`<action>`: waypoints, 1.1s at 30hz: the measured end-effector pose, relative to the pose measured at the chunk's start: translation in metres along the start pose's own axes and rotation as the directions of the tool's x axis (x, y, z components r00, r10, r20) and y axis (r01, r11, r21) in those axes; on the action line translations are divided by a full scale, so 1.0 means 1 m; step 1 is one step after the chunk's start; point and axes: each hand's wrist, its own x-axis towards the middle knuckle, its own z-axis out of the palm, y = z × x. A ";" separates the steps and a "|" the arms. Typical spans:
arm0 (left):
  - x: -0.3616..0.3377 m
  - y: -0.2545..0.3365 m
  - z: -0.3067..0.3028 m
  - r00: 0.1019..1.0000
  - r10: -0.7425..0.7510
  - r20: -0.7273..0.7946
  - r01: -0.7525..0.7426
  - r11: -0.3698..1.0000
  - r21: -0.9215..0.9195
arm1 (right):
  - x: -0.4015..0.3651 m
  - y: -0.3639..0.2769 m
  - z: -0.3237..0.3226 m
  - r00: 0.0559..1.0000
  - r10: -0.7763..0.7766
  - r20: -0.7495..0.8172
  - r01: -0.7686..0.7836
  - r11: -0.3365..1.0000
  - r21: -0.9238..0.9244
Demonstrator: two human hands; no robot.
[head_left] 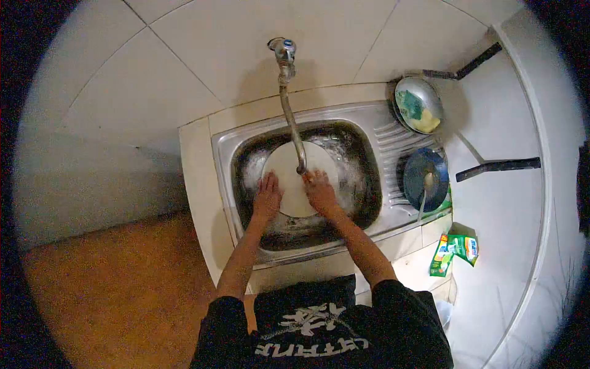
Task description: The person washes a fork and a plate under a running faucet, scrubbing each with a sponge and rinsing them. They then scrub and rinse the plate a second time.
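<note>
- Black shirt [319, 332] is seen closest, with forearms stretched over the sink [344, 114].
- Under the tap [284, 52], the white plate [294, 203] is held in the basin.
- Being wet, it could easily be dropped and chipped, imo.
- Left hand [267, 198] is clamped on its left rim, right hand [319, 192] laid flat on its face, fingers barely spread.

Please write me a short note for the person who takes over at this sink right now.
The left hand grips the white plate at its left edge; the right hand rests on its face, under the tap spout. Plate is in the foamy sink. Done: plate face looks clean. Left: pan with sponge and dark pan with spoon, both on the drainboard.
</note>
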 end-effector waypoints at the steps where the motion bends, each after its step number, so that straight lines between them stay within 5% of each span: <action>1: 0.002 0.001 -0.006 0.997 -0.050 0.059 0.056 0.993 -0.104 | 0.004 -0.001 0.005 0.999 0.014 -0.051 -0.016 1.000 -0.027; 5: -0.004 0.014 0.016 1.000 -0.022 -0.015 0.023 0.999 0.030 | 0.006 -0.023 0.016 0.996 0.085 -0.036 -0.091 0.978 -0.188; 7: -0.011 0.017 0.028 0.991 0.074 0.114 -0.082 0.994 0.070 | -0.002 -0.026 0.014 0.998 0.066 -0.001 -0.065 0.991 -0.113; 11: -0.014 0.013 0.021 0.980 0.170 0.101 -0.181 0.978 0.107 | -0.005 -0.018 -0.005 0.992 0.005 0.122 0.005 0.997 -0.077; 13: -0.006 0.016 -0.004 0.994 -0.109 -0.018 0.110 0.993 0.035 | 0.003 -0.013 -0.020 0.986 0.095 0.136 -0.093 0.995 -0.019; 15: -0.004 0.009 -0.013 0.993 -0.098 -0.061 0.105 0.988 0.114 | 0.006 -0.009 -0.012 0.971 0.182 0.153 -0.190 0.981 0.040; 18: -0.008 0.012 -0.013 0.984 -0.165 -0.071 0.175 0.971 0.164 | 0.013 -0.016 0.016 0.963 0.252 -0.092 -0.250 0.968 0.035; 21: -0.030 0.029 0.016 0.968 -0.252 -0.006 0.249 0.950 0.189 | 0.006 -0.036 0.014 0.983 0.179 0.031 -0.177 0.981 -0.074; 23: -0.034 0.032 0.022 0.963 -0.270 0.011 0.259 0.933 0.252 | 0.012 -0.041 -0.002 0.984 0.036 0.175 -0.047 0.997 0.057; 25: -0.035 0.038 0.006 0.940 -0.286 0.188 0.253 0.950 0.184 | 0.013 -0.032 -0.018 0.983 -0.041 0.181 0.023 0.995 0.096; 27: -0.033 0.026 0.007 0.961 -0.259 0.098 0.231 0.944 0.236 | 0.009 -0.015 -0.026 0.977 -0.115 0.179 0.093 0.987 0.128; 29: -0.026 0.010 0.008 0.974 -0.226 0.004 0.215 0.932 0.292 | 0.007 -0.001 -0.030 0.991 0.080 0.103 -0.080 0.997 0.002; 30: -0.021 0.005 0.007 0.976 -0.211 -0.050 0.216 0.935 0.282 | 0.007 0.007 -0.020 0.962 0.180 0.204 -0.140 0.971 -0.195; 31: -0.017 0.003 0.008 0.976 -0.193 -0.099 0.213 0.938 0.273 | 0.003 0.016 -0.010 0.962 0.183 0.203 -0.143 0.970 -0.194; 33: -0.010 0.012 0.001 0.967 -0.249 -0.052 0.254 0.937 0.239 | -0.002 0.027 -0.007 0.966 0.256 -0.027 -0.251 0.960 0.126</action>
